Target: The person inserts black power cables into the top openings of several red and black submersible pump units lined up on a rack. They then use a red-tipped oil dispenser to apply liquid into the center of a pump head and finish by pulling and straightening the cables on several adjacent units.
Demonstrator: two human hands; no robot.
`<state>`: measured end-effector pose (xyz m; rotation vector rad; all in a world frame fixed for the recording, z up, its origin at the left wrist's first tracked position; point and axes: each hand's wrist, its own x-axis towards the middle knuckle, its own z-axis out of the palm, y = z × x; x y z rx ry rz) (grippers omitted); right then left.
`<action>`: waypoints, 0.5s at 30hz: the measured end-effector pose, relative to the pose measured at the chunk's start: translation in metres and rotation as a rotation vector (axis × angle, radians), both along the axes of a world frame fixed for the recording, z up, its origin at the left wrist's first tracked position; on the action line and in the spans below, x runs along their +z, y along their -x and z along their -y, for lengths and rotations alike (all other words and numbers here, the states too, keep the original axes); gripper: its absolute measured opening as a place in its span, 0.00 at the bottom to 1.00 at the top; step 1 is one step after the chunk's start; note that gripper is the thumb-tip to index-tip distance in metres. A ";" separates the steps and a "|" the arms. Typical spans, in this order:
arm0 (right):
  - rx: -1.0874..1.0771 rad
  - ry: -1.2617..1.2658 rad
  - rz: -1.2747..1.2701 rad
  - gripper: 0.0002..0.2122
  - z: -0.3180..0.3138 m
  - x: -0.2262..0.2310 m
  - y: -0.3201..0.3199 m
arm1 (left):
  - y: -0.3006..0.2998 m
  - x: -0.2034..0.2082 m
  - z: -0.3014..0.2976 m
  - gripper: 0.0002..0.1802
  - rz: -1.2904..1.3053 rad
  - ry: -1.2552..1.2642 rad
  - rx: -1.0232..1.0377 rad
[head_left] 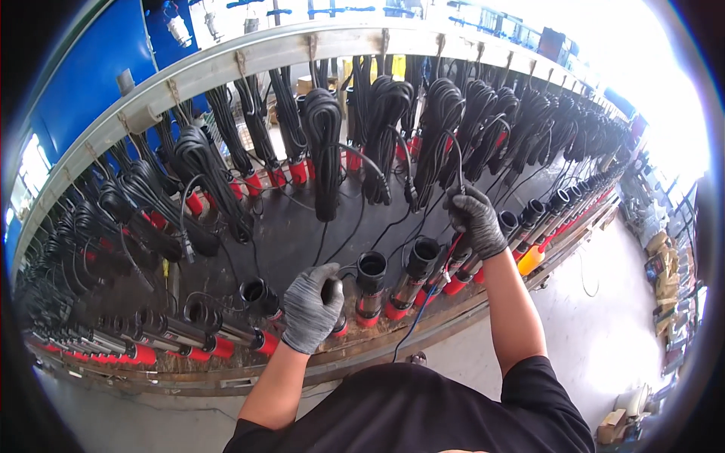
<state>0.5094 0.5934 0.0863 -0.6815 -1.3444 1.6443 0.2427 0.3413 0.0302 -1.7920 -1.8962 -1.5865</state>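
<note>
My left hand (312,308), in a grey knit glove, is curled at the near edge of the bench, its fingers wrapped round the dark top of a submersible pump whose red base shows below. My right hand (477,220), also gloved, is closed on the hanging end of a black cable (458,155) that comes from a coiled bundle (442,113). Below that hand a red lead and a blue lead (414,328) hang down; whether it holds them too is hidden. Between my hands stand two metal pumps with black open mouths (371,272) (423,258) and red bases.
Coiled black cables (325,143) hang in a row from a curved-looking metal rail (332,44). More pumps (211,321) with red ends lean along the bench's near edge on both sides. An orange-yellow object (531,261) hangs at the right edge. Boxes (612,426) stand on the floor.
</note>
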 end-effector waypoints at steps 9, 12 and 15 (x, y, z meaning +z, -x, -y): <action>0.052 -0.015 0.099 0.17 -0.008 -0.005 -0.003 | -0.033 0.008 0.068 0.10 -0.094 0.110 -0.157; 0.023 -0.002 0.087 0.17 -0.005 -0.002 0.000 | -0.039 -0.002 0.075 0.07 -0.112 0.093 -0.142; 0.044 0.012 0.080 0.17 -0.008 -0.003 -0.001 | -0.042 -0.003 0.079 0.07 -0.127 0.081 -0.120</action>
